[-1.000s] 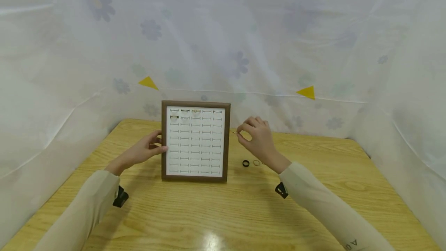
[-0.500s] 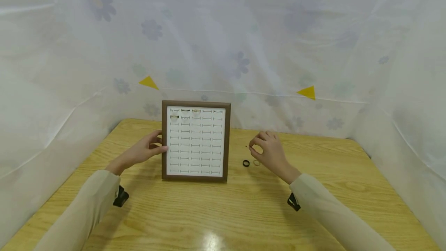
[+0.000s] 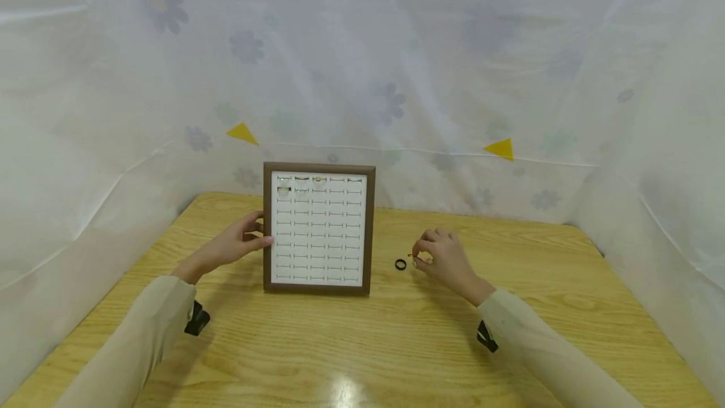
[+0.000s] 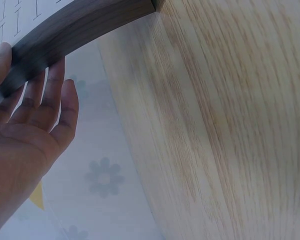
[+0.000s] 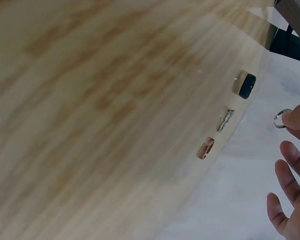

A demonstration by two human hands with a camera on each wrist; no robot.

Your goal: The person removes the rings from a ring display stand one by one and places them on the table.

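Presently: left hand [image 3: 235, 247], fingers straight, touching frame [image 3: 318, 230]; right hand [image 3: 447, 260] pinching ring [image 5: 282, 118] beside black ring [image 3: 401, 264], right of frame.

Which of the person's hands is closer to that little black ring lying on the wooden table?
The right hand. It hovers just right of the small black ring, pinching another thin ring. The left hand rests on the brown-framed ring display board's far edge.
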